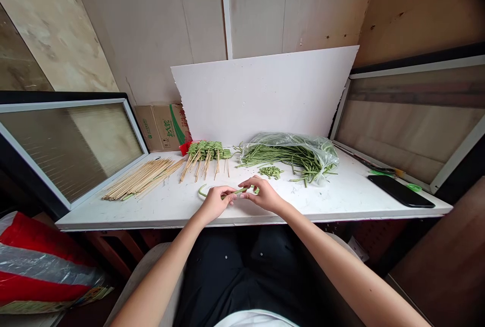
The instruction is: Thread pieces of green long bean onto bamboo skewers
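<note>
A long green bean (202, 191) lies across both hands near the table's front edge, its curved end sticking out to the left. My left hand (215, 204) is closed around its middle part. My right hand (263, 195) pinches near the bean's right end, thumb and fingers bent; the fingertips partly hide that end. A bit of green shows beside the right fingers. Just beyond the hands is a small heap of short bean pieces (270, 171). Behind it, a clear plastic bag (322, 150) holds many long green beans (273, 155).
Bean skewers (206, 150) are piled at the back left, sticks toward me. Bare bamboo skewers (140, 178) lie farther left, before a cardboard box (162, 127). A black phone (400, 190) rests at the right. A white board (265, 97) and framed panels border the white table (162, 211).
</note>
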A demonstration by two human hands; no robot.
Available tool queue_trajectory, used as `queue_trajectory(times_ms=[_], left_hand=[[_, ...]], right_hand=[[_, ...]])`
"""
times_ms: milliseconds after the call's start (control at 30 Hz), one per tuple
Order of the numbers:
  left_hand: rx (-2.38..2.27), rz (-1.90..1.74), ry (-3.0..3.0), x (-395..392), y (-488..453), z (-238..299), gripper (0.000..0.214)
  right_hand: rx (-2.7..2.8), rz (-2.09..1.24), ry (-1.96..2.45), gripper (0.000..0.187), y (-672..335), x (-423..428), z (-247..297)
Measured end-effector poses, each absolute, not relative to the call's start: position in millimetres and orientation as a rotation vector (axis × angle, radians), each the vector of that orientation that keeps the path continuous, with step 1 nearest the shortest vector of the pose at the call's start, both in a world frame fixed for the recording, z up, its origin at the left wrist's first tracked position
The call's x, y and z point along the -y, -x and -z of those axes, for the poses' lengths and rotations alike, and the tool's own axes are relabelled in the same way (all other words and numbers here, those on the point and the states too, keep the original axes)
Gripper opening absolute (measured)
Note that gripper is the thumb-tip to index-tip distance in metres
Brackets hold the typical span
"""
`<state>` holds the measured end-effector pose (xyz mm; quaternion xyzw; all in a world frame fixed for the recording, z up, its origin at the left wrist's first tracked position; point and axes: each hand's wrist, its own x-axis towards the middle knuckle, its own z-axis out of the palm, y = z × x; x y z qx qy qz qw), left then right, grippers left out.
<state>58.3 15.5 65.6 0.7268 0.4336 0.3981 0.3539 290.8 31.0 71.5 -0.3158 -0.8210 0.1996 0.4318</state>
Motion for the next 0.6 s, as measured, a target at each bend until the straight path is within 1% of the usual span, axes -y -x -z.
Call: queue_trajectory(times_ms=[100,200,333,400,600], left_hand=[[-1.104,-1.025,-1.936,-15,-60,-65,0.031],[-1.112,-1.021,-1.951,-18,-62,-62,0.03],[-1.112,-1.005,-2.035,-21,-65,-60,0.023],[-1.087,-0.991,-2.077,-23,-66,-61,0.024],[-0.919,-0.971,-2.005,-35,-62,-66,0.03]], right_hand=[[2.035,-0.429,0.768,0.013,-283,-28,-68],[2.039,-0.378,0.765,0.004,-279,-28,-64],[2.035,-0.375,0.751,0.024,-276,-32,-57],[2.012,-0.43,0.751,0.028,-275,-34,-56],[1.912,-0.735,0.694,0.011,-270,-39,-61]])
